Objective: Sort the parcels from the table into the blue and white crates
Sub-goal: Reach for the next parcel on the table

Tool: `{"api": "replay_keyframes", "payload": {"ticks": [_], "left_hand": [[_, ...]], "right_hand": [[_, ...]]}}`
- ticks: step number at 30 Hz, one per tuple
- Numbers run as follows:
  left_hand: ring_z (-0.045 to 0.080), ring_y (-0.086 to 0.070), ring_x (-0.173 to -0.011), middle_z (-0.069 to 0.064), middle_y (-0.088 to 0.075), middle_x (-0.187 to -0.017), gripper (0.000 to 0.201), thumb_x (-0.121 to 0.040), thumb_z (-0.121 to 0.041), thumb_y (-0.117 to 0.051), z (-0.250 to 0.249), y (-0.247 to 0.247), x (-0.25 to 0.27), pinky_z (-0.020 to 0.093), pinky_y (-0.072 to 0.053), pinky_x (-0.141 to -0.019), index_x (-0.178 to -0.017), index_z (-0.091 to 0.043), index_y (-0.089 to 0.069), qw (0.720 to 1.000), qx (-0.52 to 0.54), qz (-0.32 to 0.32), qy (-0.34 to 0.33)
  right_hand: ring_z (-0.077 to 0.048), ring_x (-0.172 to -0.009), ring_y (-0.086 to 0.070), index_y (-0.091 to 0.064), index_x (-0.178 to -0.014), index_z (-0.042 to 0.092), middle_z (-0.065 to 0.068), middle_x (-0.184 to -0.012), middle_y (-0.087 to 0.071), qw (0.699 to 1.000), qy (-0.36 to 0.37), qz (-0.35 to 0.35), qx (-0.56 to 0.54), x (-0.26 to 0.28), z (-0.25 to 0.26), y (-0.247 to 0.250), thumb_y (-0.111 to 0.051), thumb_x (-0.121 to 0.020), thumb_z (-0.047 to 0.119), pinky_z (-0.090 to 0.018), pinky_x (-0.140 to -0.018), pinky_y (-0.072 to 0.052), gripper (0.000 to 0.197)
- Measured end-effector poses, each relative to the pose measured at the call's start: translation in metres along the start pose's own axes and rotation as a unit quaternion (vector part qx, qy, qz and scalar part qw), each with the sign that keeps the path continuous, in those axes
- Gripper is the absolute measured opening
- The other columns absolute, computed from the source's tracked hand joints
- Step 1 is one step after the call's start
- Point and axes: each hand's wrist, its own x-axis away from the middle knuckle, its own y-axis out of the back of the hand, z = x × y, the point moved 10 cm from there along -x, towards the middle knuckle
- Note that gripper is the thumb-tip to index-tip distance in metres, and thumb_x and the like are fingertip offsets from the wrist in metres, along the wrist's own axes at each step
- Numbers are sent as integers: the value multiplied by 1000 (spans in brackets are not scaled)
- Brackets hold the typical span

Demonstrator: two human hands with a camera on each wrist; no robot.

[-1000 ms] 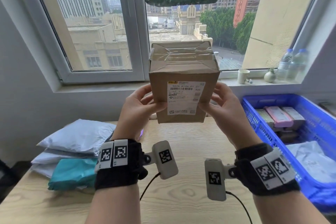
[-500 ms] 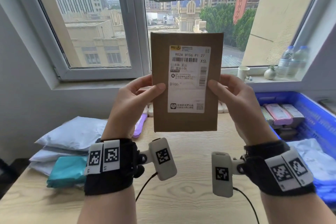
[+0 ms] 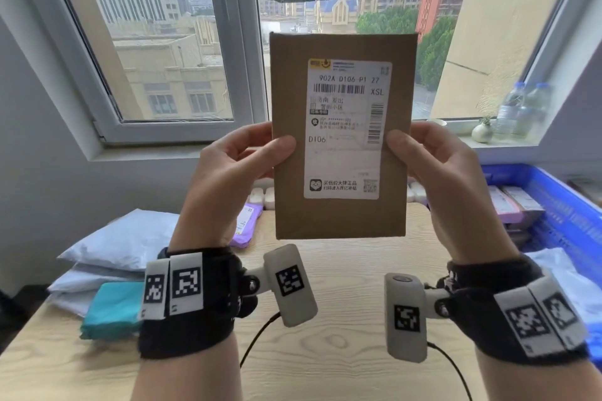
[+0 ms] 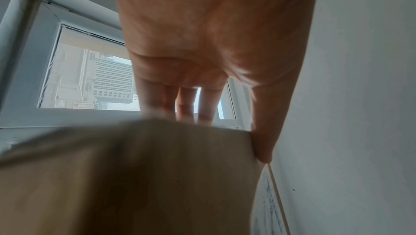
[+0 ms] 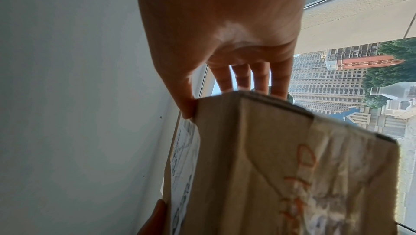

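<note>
Head view shows a brown cardboard box (image 3: 342, 137) held upright in front of the window, its white shipping label (image 3: 345, 130) turned square to the person, apparently so the address code can be read before a crate is chosen. The left hand (image 3: 228, 179) pinches the box's left edge, thumb on the label face and fingers behind; the right hand (image 3: 446, 185) mirrors it on the right edge, so neither thumb covers the barcode. The wrist views confirm this: each thumb presses the front while the fingers run straight up the back. The box hangs well above the surface (image 3: 342, 319). The blue crate (image 3: 560, 205) stands to the right, already carrying several parcels; no white crate is in view. A stack of soft mailers, white (image 3: 123, 241) over teal (image 3: 110, 309), waits at the left, so sorting looks partly done.
</note>
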Motion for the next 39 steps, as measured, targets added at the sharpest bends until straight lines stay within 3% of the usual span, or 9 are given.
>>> {"api": "replay_keyframes", "payload": {"ticks": [4,9,14,19,22,29,33,37,39], "left_hand": [[14,-71,-91,3,-76,-102,41,-75,-25,-71,1,-1,0,20,-54,-77,-113,-11,-70,1000,5,1,0],[13,-71,-87,6,-75,-100,41,-74,-23,-71,11,-6,-4,19,-54,-72,-112,-8,-71,999,27,13,11],[21,-70,-98,7,-74,-108,40,-78,-25,-75,36,-14,-10,25,-54,-80,-116,-11,-70,998,14,43,34],[23,-70,-101,6,-74,-109,46,-76,-34,-76,68,-35,-10,28,-54,-80,-116,-13,-71,994,19,84,65],[17,-70,-94,4,-75,-103,36,-80,-24,-75,89,-56,-6,22,-54,-73,-113,-10,-71,989,33,112,89],[11,-69,-92,2,-75,-103,26,-93,-24,-60,131,-129,8,22,-52,-72,-112,-11,-71,973,4,182,139],[16,-70,-95,5,-75,-105,25,-97,-23,-57,142,-195,23,26,-56,-77,-113,-10,-71,964,-3,218,150],[18,-70,-98,4,-75,-105,24,-99,-25,-55,147,-270,37,36,-54,-87,-112,-12,-71,960,-17,235,151],[16,-70,-96,2,-75,-103,23,-100,-24,-53,147,-312,46,35,-55,-87,-110,-14,-71,957,-26,249,146]], "right_hand": [[-21,-94,-72,-65,-113,6,-8,-98,-75,1000,-1,-1,7,2,1,-1,-66,-82,33,-33,-81,-58,41],[-22,-97,-71,-66,-114,8,-7,-100,-75,1000,-10,-21,17,6,-2,3,-69,-81,37,-44,-90,-57,43],[-26,-103,-70,-68,-112,13,-7,-105,-74,997,-30,-60,29,15,-18,18,-68,-84,35,-53,-96,-52,36],[-23,-107,-68,-69,-112,17,-3,-109,-74,991,-57,-104,60,36,-38,41,-68,-84,40,-53,-98,-51,36],[-21,-109,-67,-70,-112,20,1,-110,-74,984,-83,-140,78,56,-54,60,-70,-82,40,-50,-99,-50,36],[-16,-108,-67,-70,-112,23,6,-109,-73,965,-127,-191,130,97,-73,125,-73,-83,32,-45,-99,-51,31],[-12,-106,-67,-70,-112,23,8,-107,-74,957,-130,-215,142,115,-65,186,-72,-88,24,-38,-94,-55,24],[-10,-105,-67,-69,-116,20,8,-108,-74,955,-125,-226,146,128,-54,256,-72,-88,21,-28,-90,-54,28],[-7,-105,-67,-67,-118,22,10,-109,-73,951,-122,-238,152,136,-48,294,-72,-87,21,-25,-89,-53,31]]}}
